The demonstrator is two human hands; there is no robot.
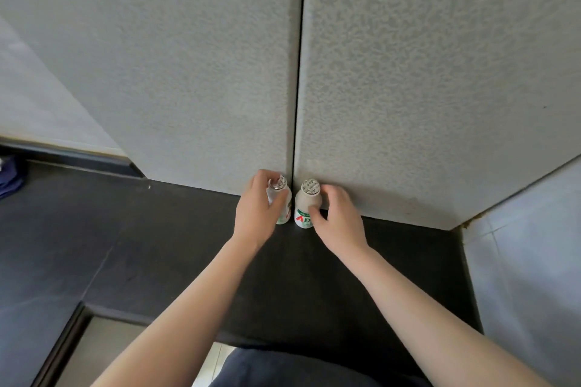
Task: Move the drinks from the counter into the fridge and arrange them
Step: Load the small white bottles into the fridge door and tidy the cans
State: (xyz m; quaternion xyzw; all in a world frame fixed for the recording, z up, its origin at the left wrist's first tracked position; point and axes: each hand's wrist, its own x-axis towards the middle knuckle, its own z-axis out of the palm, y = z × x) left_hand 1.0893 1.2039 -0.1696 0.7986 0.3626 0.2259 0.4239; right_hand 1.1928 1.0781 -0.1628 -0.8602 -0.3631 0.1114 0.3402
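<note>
Gripping rounded, foil-capped plastic — left hand (256,212) on left bottle (278,183), right hand (339,220) on right bottle (306,200)

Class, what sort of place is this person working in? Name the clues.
Probably a kitchen: a dark counter, a pale tiled wall on the right, and small foil-capped drinks standing on the counter: the left bottle gripped by the left hand, the right bottle by the right hand.

There were two small drink bottles, the left bottle (278,184) and the right bottle (305,205), each with one foil cap. Two hands showed, the left hand (256,214) and the right hand (339,218). One dark counter (163,229) lay under two grey wall panels, the left panel (188,72) and the right panel (440,72).
</note>
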